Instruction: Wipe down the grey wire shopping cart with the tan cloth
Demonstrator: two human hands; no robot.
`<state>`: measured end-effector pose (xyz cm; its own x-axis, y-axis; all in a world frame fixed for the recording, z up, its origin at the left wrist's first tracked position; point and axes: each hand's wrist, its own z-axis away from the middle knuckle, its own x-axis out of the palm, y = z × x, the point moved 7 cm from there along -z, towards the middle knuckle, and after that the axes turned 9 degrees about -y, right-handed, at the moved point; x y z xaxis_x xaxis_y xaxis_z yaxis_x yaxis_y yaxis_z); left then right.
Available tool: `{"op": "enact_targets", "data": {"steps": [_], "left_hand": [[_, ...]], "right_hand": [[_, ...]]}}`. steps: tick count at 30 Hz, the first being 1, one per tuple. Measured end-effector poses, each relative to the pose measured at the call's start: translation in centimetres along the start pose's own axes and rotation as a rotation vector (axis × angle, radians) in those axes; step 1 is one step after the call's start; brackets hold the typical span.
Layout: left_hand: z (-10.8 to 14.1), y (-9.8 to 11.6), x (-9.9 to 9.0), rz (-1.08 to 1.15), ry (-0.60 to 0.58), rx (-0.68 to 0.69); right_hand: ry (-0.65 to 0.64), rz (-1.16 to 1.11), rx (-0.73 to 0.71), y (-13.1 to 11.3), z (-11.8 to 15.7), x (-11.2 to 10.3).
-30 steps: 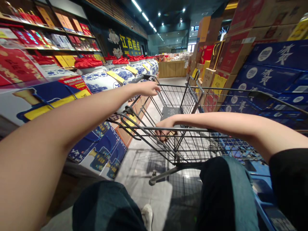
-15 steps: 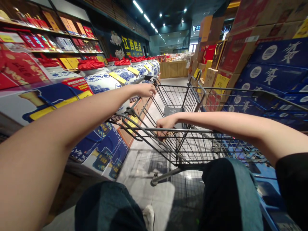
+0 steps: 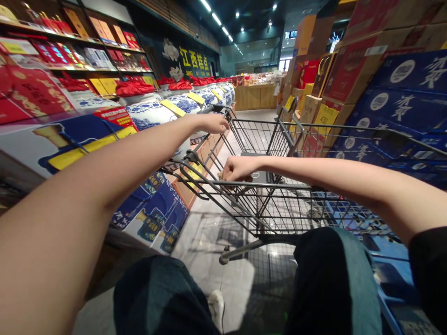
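A black wire shopping cart (image 3: 289, 211) stands in front of my knees. My left hand (image 3: 217, 123) reaches over its far left end, fingers curled down beside the far rim; whether they grip anything is hidden. My right hand (image 3: 238, 168) is closed in a fist just above the near rim, inside the basket's left end. A small pale bit shows by its fingers, too small to name. Beyond the right wrist, a dark flat panel (image 3: 263, 177) with a white mark is partly hidden.
Blue-and-white porcelain jars (image 3: 146, 114) with red cloth tops line the left side, behind boxed gift packs (image 3: 153, 211). Stacked blue cartons (image 3: 401, 100) and brown boxes (image 3: 363, 60) rise at the right. A wooden counter (image 3: 253, 97) stands at the aisle's far end.
My right fist has moved slightly left and up along the cart's near rim. My left hand stays by the far rim. The view has shifted a little.
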<state>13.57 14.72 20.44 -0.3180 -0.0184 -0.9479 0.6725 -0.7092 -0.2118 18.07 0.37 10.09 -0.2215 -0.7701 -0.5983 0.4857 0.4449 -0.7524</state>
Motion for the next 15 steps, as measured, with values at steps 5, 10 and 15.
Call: {"op": "enact_targets", "data": {"steps": [5, 10, 15], "left_hand": [[0.5, -2.5, -1.1, 0.051, 0.06, -0.079], [0.1, -2.8, -1.3, 0.148, 0.073, -0.044], [0.0, -1.4, -1.2, 0.172, 0.069, -0.029]], "right_hand": [[0.246, -0.112, -0.072, -1.0, 0.2, -2.0], [0.636, -0.184, -0.155, -0.5, 1.0, -4.2], [0.584, -0.226, -0.019, 1.9, 0.5, -3.4]]}}
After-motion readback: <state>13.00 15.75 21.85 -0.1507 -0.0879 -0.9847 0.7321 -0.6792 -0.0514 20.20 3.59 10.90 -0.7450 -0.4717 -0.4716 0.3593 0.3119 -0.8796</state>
